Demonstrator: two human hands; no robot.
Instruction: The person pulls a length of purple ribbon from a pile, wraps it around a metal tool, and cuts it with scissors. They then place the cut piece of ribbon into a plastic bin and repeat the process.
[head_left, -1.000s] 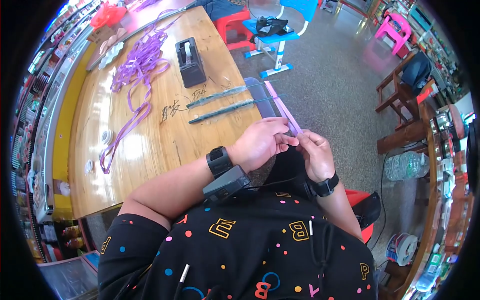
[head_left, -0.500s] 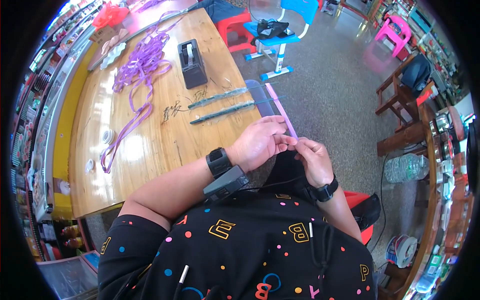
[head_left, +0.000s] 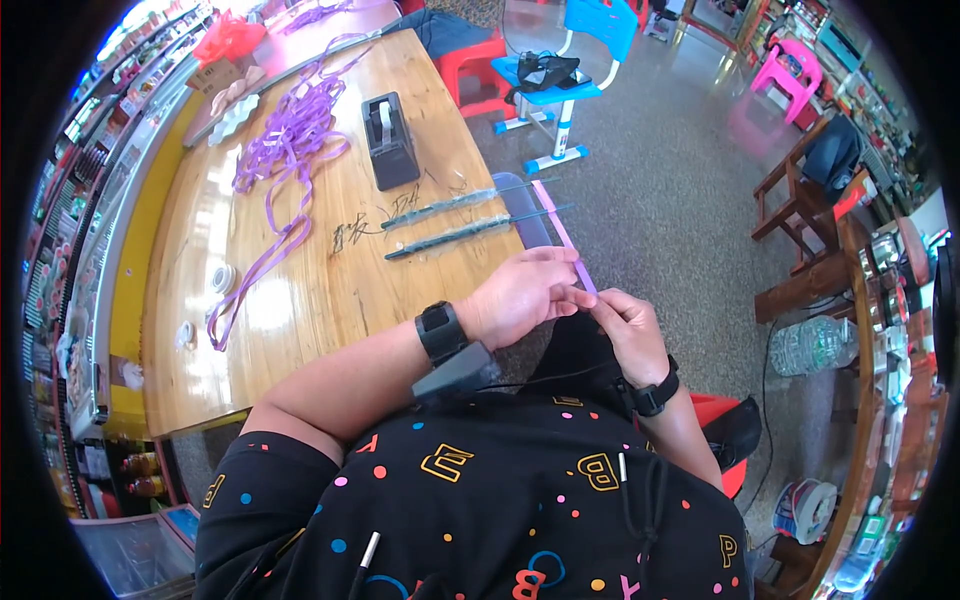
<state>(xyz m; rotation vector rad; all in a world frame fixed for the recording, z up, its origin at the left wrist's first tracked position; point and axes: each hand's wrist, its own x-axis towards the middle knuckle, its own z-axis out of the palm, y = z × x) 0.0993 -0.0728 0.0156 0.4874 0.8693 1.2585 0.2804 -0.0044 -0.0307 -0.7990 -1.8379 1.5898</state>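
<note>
My left hand (head_left: 522, 294) and my right hand (head_left: 628, 330) meet just off the near right corner of a wooden table (head_left: 300, 300). Both pinch the near end of a thin pink-purple strip (head_left: 562, 235) that runs away from me along the table's right edge. Beside the strip on the table lie two dark fuzzy sticks (head_left: 470, 218), side by side. A black tape dispenser (head_left: 389, 140) stands beyond them. Each wrist wears a black watch.
A tangle of purple ribbon (head_left: 285, 150) trails across the table's left half, with small tape rolls (head_left: 222, 278) near it. A blue chair (head_left: 570, 60), red stool (head_left: 480, 60), pink chair (head_left: 780, 75) and wooden chair (head_left: 810, 200) stand on the speckled floor. Shelves line the left.
The hands have slid slightly along the strip, and its far end has shifted a little. Otherwise the table is unchanged.
</note>
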